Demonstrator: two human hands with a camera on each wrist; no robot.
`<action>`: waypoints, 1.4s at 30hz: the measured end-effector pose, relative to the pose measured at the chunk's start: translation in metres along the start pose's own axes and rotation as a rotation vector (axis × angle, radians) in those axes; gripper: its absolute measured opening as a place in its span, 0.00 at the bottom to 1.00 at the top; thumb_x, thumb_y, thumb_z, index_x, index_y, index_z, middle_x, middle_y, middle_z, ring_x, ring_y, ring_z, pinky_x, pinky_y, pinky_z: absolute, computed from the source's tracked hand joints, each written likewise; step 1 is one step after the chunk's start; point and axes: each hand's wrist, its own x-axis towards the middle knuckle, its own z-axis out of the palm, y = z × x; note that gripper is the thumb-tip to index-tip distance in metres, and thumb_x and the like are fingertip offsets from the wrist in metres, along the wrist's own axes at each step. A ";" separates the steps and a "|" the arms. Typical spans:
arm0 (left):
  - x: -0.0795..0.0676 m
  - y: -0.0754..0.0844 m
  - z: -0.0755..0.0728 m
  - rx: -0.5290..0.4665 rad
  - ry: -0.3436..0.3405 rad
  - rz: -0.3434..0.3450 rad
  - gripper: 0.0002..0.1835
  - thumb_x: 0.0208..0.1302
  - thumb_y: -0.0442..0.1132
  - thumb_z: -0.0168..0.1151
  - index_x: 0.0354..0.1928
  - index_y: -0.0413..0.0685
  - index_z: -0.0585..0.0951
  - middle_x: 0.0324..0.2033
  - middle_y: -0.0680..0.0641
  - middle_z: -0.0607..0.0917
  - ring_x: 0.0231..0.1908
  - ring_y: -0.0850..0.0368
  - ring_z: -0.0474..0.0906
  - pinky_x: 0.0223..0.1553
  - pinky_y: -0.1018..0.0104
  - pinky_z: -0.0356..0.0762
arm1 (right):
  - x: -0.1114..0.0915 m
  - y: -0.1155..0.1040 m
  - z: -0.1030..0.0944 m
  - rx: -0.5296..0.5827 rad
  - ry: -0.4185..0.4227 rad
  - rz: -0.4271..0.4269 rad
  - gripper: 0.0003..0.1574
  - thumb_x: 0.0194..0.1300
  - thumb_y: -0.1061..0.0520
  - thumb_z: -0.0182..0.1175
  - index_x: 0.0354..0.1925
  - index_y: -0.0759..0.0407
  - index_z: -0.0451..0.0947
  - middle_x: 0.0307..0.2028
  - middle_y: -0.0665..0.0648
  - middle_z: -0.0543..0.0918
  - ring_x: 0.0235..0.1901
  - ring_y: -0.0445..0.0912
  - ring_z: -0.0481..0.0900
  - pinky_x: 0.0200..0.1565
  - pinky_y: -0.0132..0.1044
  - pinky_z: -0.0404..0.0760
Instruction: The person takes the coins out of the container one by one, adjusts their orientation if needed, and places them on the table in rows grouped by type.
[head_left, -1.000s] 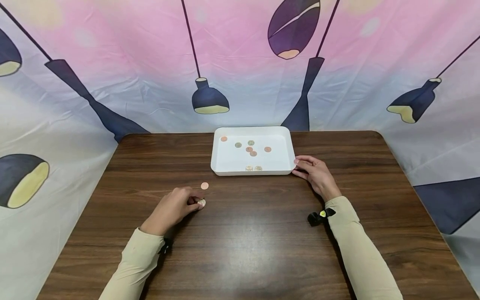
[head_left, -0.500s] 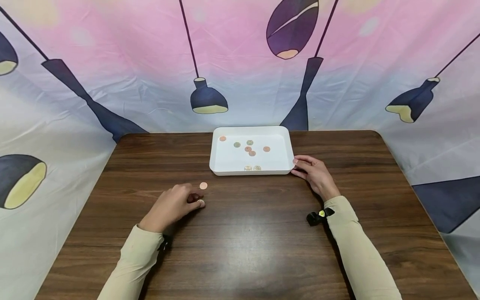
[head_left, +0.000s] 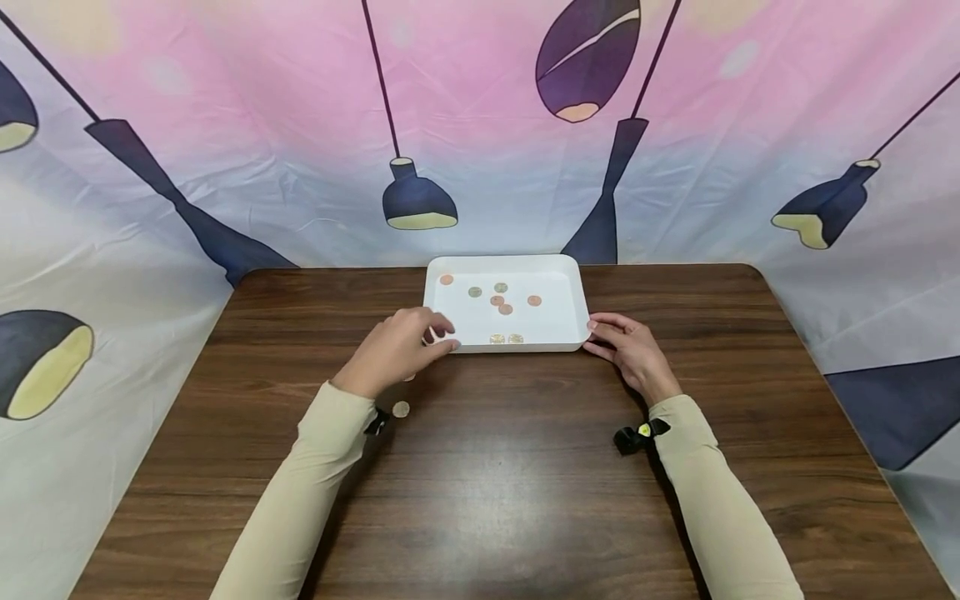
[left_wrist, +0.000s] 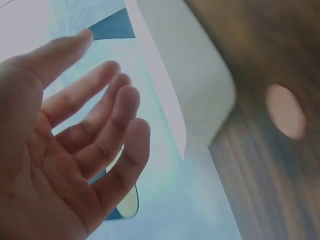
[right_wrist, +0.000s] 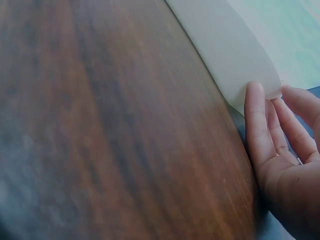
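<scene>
My left hand [head_left: 397, 348] is over the front left corner of a white tray [head_left: 525, 325], thumb and fingers apart. The left wrist view shows this hand [left_wrist: 95, 135] with loosely bent fingers and nothing between them. Under its wrist lies a pale coin [head_left: 401, 409] on the table; a copper coin [left_wrist: 286, 111] near the tray is mostly hidden by the hand in the head view. My right hand [head_left: 633, 354] holds the tray's front right corner, thumb at the rim and fingers against the wall [right_wrist: 225, 55].
Several copper and silvery coins lie spread in the tray, among them a copper coin [head_left: 534, 301] at right and a gold-toned coin [head_left: 497, 339] by the front wall. The brown wooden table [head_left: 510, 467] ends at a printed cloth backdrop [head_left: 495, 125].
My left hand has let go of the pale coin, which lies flat on the table, and has moved forward and right to the tray. The right hand stays at its corner.
</scene>
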 end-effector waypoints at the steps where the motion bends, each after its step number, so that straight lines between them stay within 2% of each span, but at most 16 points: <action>1: 0.007 0.001 0.000 -0.021 -0.005 0.006 0.14 0.72 0.47 0.70 0.51 0.46 0.90 0.43 0.49 0.90 0.40 0.54 0.86 0.42 0.55 0.85 | 0.000 0.000 -0.001 0.000 0.000 -0.001 0.24 0.76 0.64 0.63 0.65 0.73 0.73 0.43 0.54 0.87 0.43 0.44 0.85 0.51 0.36 0.87; 5: 0.033 0.002 0.002 -0.119 -0.032 0.021 0.15 0.73 0.42 0.69 0.55 0.41 0.89 0.50 0.44 0.90 0.44 0.51 0.87 0.46 0.55 0.86 | 0.000 -0.002 -0.002 0.006 0.000 -0.005 0.24 0.76 0.64 0.63 0.65 0.73 0.74 0.43 0.54 0.87 0.42 0.44 0.85 0.51 0.36 0.87; 7: 0.045 0.001 0.006 -0.160 -0.037 0.004 0.16 0.74 0.40 0.69 0.57 0.40 0.88 0.53 0.42 0.89 0.47 0.49 0.87 0.49 0.55 0.85 | 0.000 -0.002 -0.003 0.006 0.000 -0.005 0.24 0.76 0.64 0.64 0.64 0.73 0.74 0.43 0.54 0.87 0.42 0.44 0.85 0.51 0.36 0.87; 11: 0.064 -0.001 0.017 -0.216 -0.028 -0.089 0.17 0.74 0.39 0.68 0.60 0.39 0.86 0.53 0.41 0.88 0.51 0.46 0.85 0.50 0.54 0.83 | 0.000 -0.002 -0.003 0.009 0.004 0.001 0.24 0.75 0.64 0.64 0.65 0.72 0.74 0.44 0.54 0.87 0.43 0.44 0.85 0.51 0.36 0.87; 15: 0.078 0.001 0.028 -0.278 -0.029 -0.196 0.18 0.74 0.39 0.67 0.62 0.43 0.86 0.51 0.42 0.85 0.52 0.46 0.84 0.47 0.56 0.81 | 0.000 -0.002 -0.003 0.013 0.006 0.007 0.24 0.75 0.64 0.64 0.65 0.72 0.74 0.44 0.54 0.87 0.43 0.44 0.85 0.51 0.35 0.87; 19: 0.090 0.003 0.036 -0.303 -0.077 -0.222 0.18 0.77 0.36 0.62 0.66 0.48 0.84 0.54 0.41 0.85 0.49 0.46 0.82 0.43 0.58 0.79 | 0.001 -0.002 -0.004 0.011 0.002 0.004 0.23 0.76 0.64 0.63 0.64 0.71 0.75 0.44 0.54 0.87 0.43 0.44 0.85 0.51 0.35 0.87; 25: 0.099 0.004 0.049 -0.237 -0.139 -0.249 0.21 0.80 0.35 0.55 0.69 0.56 0.81 0.62 0.40 0.81 0.48 0.50 0.78 0.40 0.60 0.74 | 0.003 -0.003 -0.002 -0.007 -0.012 0.009 0.23 0.77 0.64 0.63 0.65 0.72 0.74 0.44 0.54 0.86 0.43 0.44 0.85 0.52 0.35 0.87; 30: 0.100 0.005 0.055 -0.190 -0.116 -0.273 0.22 0.78 0.35 0.59 0.70 0.57 0.81 0.62 0.42 0.81 0.40 0.51 0.74 0.35 0.61 0.71 | 0.005 -0.003 0.000 -0.018 -0.019 0.007 0.24 0.76 0.63 0.63 0.65 0.72 0.74 0.45 0.54 0.85 0.44 0.44 0.85 0.53 0.36 0.87; 33: 0.100 0.005 0.058 -0.175 -0.083 -0.272 0.18 0.76 0.34 0.62 0.64 0.53 0.85 0.59 0.42 0.82 0.41 0.50 0.74 0.39 0.59 0.73 | 0.004 -0.002 0.000 -0.019 -0.019 0.014 0.23 0.76 0.63 0.64 0.64 0.71 0.75 0.45 0.54 0.85 0.44 0.44 0.85 0.53 0.36 0.86; 38: 0.099 0.006 0.062 -0.176 -0.029 -0.264 0.05 0.74 0.35 0.65 0.47 0.47 0.86 0.51 0.42 0.83 0.48 0.47 0.78 0.52 0.53 0.78 | 0.002 -0.001 -0.002 -0.023 -0.013 0.020 0.24 0.76 0.63 0.63 0.64 0.72 0.74 0.46 0.55 0.84 0.44 0.45 0.85 0.53 0.36 0.86; 40: 0.100 0.005 0.063 -0.181 -0.014 -0.277 0.05 0.74 0.36 0.66 0.47 0.46 0.85 0.50 0.43 0.83 0.47 0.47 0.78 0.53 0.51 0.78 | 0.002 0.000 -0.003 -0.019 -0.013 0.016 0.24 0.76 0.63 0.63 0.64 0.72 0.74 0.46 0.55 0.85 0.45 0.45 0.85 0.53 0.36 0.86; 42: 0.100 0.005 0.064 -0.183 -0.010 -0.287 0.10 0.74 0.38 0.66 0.53 0.47 0.85 0.50 0.43 0.84 0.49 0.47 0.79 0.55 0.51 0.78 | 0.002 0.001 -0.003 -0.019 -0.013 0.014 0.23 0.76 0.63 0.63 0.64 0.72 0.74 0.46 0.55 0.85 0.45 0.45 0.85 0.53 0.36 0.86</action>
